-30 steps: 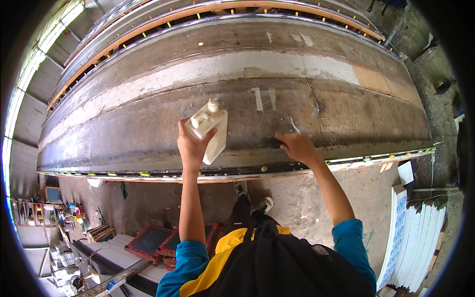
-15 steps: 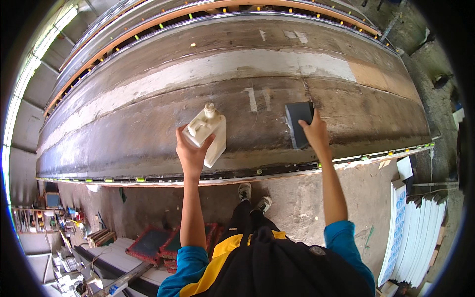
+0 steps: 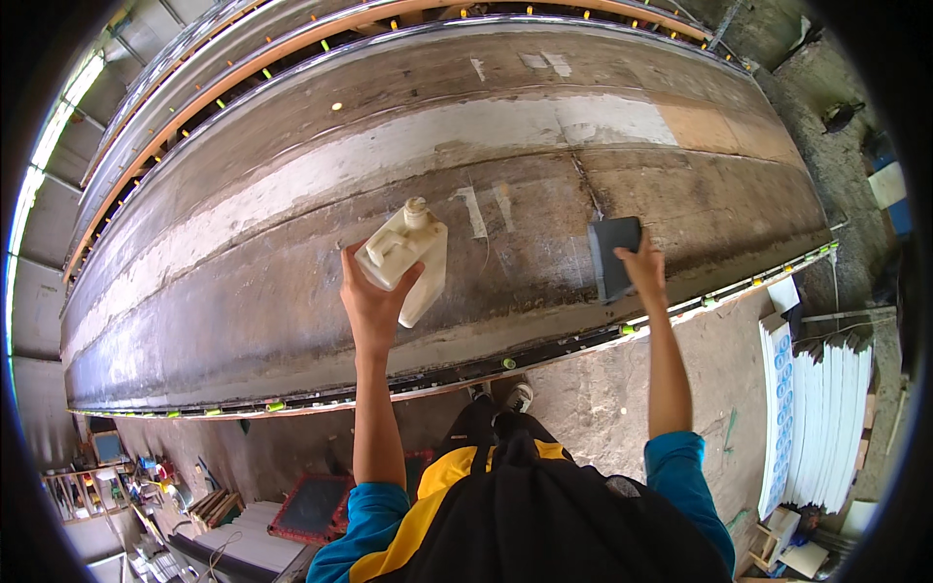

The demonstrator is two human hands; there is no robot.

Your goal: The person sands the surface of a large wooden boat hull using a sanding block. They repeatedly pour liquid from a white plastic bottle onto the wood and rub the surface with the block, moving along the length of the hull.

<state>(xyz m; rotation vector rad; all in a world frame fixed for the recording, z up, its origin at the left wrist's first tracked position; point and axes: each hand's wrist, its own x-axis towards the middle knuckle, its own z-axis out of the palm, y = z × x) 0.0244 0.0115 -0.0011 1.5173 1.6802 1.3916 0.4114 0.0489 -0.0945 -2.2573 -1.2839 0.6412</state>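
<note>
My left hand [image 3: 372, 306] is wrapped round the side of an off-white plastic jug [image 3: 425, 260] with a capped neck and a moulded handle. The jug tilts over the near half of a long worn table [image 3: 262, 321]; whether its base touches the surface I cannot tell. Farther right, my right hand [image 3: 647, 274] grips a dark grey flat rectangular block [image 3: 612, 255] by its right edge, thumb on top. The block's lighter grey left side faces the jug, and its underside is hidden.
A long whitish strip [image 3: 389, 155] crosses the brown tabletop, ending in a tan patch [image 3: 700, 126]. Green and yellow pieces line the table's near edge [image 3: 508, 363]. White panels [image 3: 826, 428] stand at right; red-edged frames [image 3: 311, 507] lie at lower left.
The view has turned and shifted over the table. My right hand and the grey block have moved right and nearer; my left hand still holds the jug, almost unmoved in view.
</note>
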